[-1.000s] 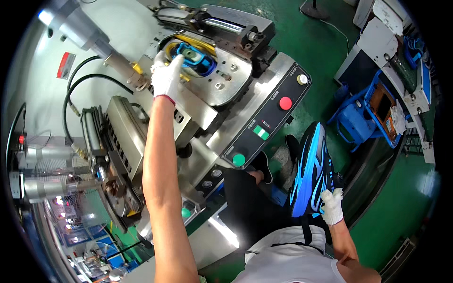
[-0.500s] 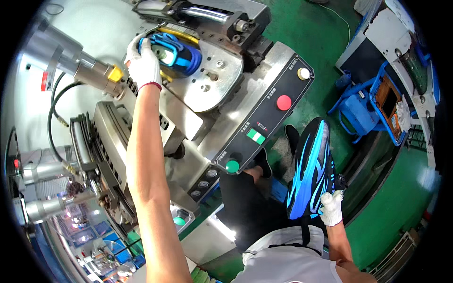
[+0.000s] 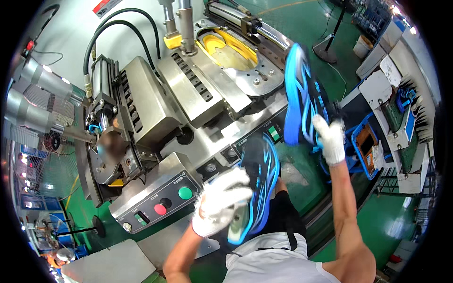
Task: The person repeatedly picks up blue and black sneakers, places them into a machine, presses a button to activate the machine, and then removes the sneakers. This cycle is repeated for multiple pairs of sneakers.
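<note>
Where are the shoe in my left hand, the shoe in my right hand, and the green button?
left shoe (image 3: 263,181), head view, blue-striped side
right shoe (image 3: 299,96), head view, sole
green button (image 3: 185,193), head view, cap

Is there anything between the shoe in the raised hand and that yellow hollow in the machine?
Nothing visible. The right hand holds a blue-and-black shoe just right of the yellow mould cavity, which looks empty. The left hand holds a second shoe lower down, clear of that path.

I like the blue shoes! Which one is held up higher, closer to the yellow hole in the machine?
The shoe in the right hand, raised beside the yellow mould opening. The other shoe, in the left hand, stays low near the body.
</note>
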The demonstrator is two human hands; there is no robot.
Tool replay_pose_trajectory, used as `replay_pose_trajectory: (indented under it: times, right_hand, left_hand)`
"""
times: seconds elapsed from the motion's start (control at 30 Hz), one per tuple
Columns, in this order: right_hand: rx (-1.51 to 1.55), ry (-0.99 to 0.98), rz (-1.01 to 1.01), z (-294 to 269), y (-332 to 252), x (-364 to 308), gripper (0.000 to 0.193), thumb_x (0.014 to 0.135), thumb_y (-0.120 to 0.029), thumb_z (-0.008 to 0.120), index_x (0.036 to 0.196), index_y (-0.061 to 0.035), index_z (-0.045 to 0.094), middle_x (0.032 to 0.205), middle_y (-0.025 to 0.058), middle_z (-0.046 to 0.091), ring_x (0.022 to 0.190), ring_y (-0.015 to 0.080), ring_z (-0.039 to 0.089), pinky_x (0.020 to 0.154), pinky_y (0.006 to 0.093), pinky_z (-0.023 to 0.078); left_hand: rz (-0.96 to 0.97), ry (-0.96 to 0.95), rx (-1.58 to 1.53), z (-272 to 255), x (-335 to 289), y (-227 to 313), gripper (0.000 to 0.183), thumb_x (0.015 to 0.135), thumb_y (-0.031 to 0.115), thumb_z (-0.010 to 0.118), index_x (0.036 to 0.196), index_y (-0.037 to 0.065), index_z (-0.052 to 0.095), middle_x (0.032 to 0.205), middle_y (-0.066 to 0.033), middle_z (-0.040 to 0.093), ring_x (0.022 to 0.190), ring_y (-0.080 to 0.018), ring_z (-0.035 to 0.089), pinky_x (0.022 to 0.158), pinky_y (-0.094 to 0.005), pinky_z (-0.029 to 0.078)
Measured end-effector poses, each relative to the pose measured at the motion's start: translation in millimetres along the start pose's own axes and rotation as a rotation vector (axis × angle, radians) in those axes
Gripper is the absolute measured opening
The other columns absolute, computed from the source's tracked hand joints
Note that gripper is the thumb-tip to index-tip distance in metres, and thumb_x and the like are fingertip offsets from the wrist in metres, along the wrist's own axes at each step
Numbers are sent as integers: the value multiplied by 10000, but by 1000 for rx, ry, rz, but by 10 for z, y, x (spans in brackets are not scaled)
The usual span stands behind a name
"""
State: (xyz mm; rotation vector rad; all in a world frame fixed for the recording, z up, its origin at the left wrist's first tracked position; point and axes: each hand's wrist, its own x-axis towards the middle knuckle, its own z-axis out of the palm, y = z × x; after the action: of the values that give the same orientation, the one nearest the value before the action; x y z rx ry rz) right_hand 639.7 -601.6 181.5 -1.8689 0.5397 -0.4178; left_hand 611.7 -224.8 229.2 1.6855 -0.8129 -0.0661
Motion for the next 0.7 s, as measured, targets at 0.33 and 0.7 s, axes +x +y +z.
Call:
replay_pose_trajectory:
  times: [0.33, 0.7]
  right_hand:
    - [-465, -580, -313, 1889, -1766, 2514, 823, 786, -628, 772, 1236, 59, 715, 1126, 196, 759, 981, 291, 740, 911, 396, 575]
    - [-1077, -342, -580, 3148, -1204, 2721, 719, 845, -612, 689, 1140, 41, 748, 1219, 255, 736, 1123, 377, 727, 947, 444, 581]
  left_hand:
    - [-198, -302, 207, 32, -1467, -540, 486, 733, 0, 717, 1206, 111, 721, 1209, -163, 654, 1222, -414, 631, 1140, -538, 487]
    - [-292, -272, 44, 58, -1452, -699, 558, 727, 9, 620, 1252, 150, 749, 1273, -122, 650, 1321, -399, 573, 1243, -627, 347]
